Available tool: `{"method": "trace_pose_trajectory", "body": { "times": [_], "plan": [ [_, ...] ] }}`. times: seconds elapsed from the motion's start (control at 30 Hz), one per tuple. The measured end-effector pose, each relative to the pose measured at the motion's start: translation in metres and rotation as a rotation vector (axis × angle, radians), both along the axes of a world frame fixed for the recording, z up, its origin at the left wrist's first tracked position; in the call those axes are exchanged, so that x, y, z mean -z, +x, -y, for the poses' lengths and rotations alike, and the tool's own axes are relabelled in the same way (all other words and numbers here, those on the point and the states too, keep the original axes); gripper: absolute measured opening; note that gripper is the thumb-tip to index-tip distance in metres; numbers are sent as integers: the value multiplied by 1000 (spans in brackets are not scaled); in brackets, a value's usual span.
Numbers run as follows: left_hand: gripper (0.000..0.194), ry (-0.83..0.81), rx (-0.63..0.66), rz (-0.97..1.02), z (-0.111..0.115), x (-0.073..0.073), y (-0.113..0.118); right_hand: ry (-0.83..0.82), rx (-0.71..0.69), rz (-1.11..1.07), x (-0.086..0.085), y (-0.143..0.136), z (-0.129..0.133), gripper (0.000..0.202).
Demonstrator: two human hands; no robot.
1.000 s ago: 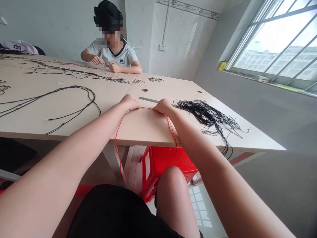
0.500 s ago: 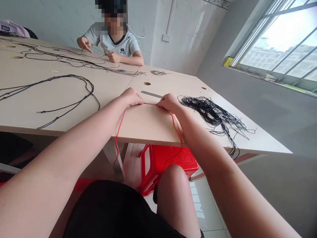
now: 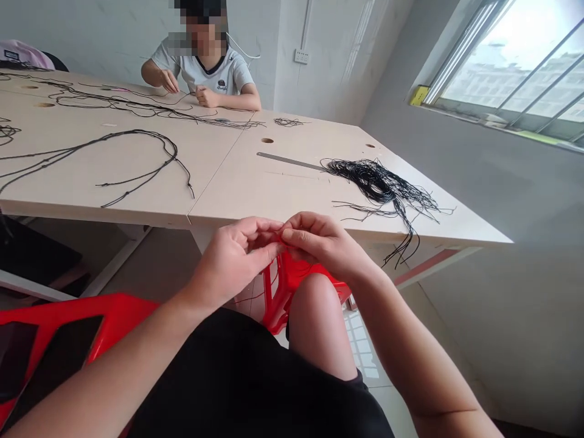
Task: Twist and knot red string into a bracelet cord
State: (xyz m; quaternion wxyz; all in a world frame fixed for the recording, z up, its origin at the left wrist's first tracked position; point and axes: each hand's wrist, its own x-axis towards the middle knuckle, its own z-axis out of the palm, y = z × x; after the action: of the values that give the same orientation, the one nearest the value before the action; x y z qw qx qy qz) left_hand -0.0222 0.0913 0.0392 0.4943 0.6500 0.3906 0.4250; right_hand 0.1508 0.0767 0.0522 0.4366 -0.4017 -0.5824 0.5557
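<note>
My left hand (image 3: 237, 255) and my right hand (image 3: 319, 242) meet in front of the table's near edge, above my lap. Both are closed in a pinch on a thin red cord (image 3: 281, 236). Most of the cord between the fingertips is hidden, and against the red stool behind it the hanging part is hard to make out. A metal ruler (image 3: 289, 160) lies on the table beyond my hands. Right of the ruler, touching its end, is a bundle of black cords (image 3: 378, 182) whose loose ends hang over the edge.
A red plastic stool (image 3: 298, 274) stands under the table (image 3: 237, 188), by my knee. Knotted black cords (image 3: 171, 155) lie on the left. Across the table a co-worker (image 3: 212, 76) handles long black cords (image 3: 150, 109). Another red seat (image 3: 123, 310) holding dark flat items is at lower left.
My hands have come back from over the tabletop to its near edge and closed together. The red cord, stretched between them before, is now bunched at my fingertips.
</note>
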Motion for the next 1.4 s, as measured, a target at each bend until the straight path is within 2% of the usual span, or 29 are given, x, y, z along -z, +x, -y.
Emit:
{"method": "trace_pose_trajectory", "body": {
  "times": [0.07,0.13,0.2,0.27,0.33,0.53,0.67,0.8,1.07,1.23,1.33,1.4],
  "plan": [
    [26,-77,-23,76,19,2,0,-32,17,-59,4,-2,18,18],
    [29,-180,9,151,34,1,-2,-20,45,-82,6,-3,32,19],
    [31,-338,101,214,46,-2,-4,36,64,-65,8,-2,44,17],
    [24,-508,201,262,56,-5,-7,114,62,-19,11,0,53,15],
    [16,-622,240,306,65,-8,-8,176,55,27,13,1,60,13],
    [13,-702,159,370,79,-14,-8,220,53,58,16,3,74,10],
    [16,-616,170,283,79,-14,-5,233,70,84,15,2,82,10],
    [6,-520,133,212,77,-13,0,259,97,168,12,3,89,11],
    [7,-298,142,79,76,-15,7,545,180,300,11,4,98,9],
    [13,-84,98,-122,76,-19,11,778,249,522,14,1,100,12],
    [14,-34,100,-161,78,-17,12,813,277,564,18,1,101,12],
    [14,-74,120,-159,78,-14,11,763,273,535,22,3,102,12]
  ]
}}
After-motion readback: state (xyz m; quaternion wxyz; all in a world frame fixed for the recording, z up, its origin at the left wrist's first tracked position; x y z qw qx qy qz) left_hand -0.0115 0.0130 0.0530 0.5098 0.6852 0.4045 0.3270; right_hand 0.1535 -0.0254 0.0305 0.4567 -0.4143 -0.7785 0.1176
